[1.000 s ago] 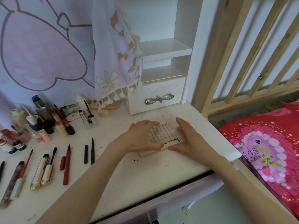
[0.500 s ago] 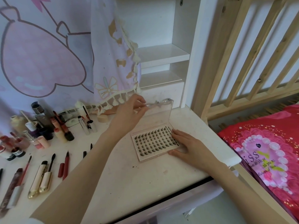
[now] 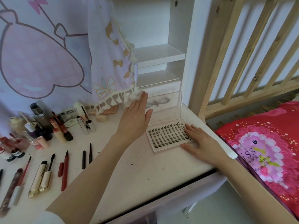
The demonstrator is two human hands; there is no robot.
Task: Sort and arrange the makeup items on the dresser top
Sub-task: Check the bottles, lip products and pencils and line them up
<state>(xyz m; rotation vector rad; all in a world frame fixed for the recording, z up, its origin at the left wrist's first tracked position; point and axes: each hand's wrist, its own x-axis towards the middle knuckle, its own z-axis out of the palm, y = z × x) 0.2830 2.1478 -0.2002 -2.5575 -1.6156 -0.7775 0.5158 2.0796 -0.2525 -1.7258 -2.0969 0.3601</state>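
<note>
The left hand [image 3: 135, 120] is held flat, fingers straight and together, against the upright clear lid [image 3: 165, 109] of the lash case [image 3: 168, 137]. The right hand [image 3: 200, 143] lies flat, fingers slightly spread, on the case's right edge. The white worktop [image 3: 129, 175] stands beside a wooden bed rail [image 3: 242, 54] and red bedding [image 3: 267, 151]. The open case lies at 3 o'clock from the left wrist; pencils and mascara tubes [image 3: 42, 178] lie at 9 o'clock, well apart.

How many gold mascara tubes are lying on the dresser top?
2. One gold mascara tube lies at the front left of the dresser top; the second gold tube lies touching its right side. Others may be hidden in the back clutter.
</note>
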